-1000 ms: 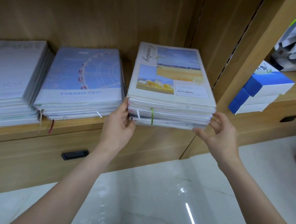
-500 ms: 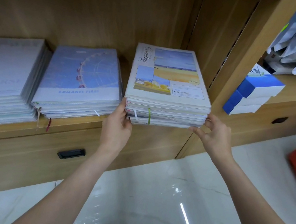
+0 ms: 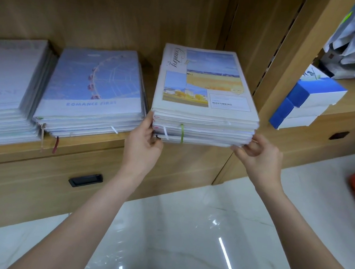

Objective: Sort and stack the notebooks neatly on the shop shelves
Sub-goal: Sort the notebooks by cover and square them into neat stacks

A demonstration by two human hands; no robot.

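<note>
Both hands now pressing in on notebook stack (image 3: 207, 97), sitting at 12 o'clock on wooden shelf (image 3: 92, 144), right end, against divider. Left hand (image 3: 143, 147) gripping stack's near-left corner, thumb on edge. Right hand (image 3: 258, 155), open and apart moment ago, now pinching near-right corner with curled fingers. Ferris-wheel stack (image 3: 92, 94) lying at 10 o'clock, blue-white boxes (image 3: 308, 101) at 2 o'clock.

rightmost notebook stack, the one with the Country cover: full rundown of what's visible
The Country stack is a pile of thin, pale, plastic-wrapped notebooks lying flat at the right end of the wooden shelf, its front edge overhanging. The top cover shows blue sky, a yellow field and a NICETIMEING label. A green and a white ribbon hang in front. The left hand grips its left front corner, the right hand its right.
</note>
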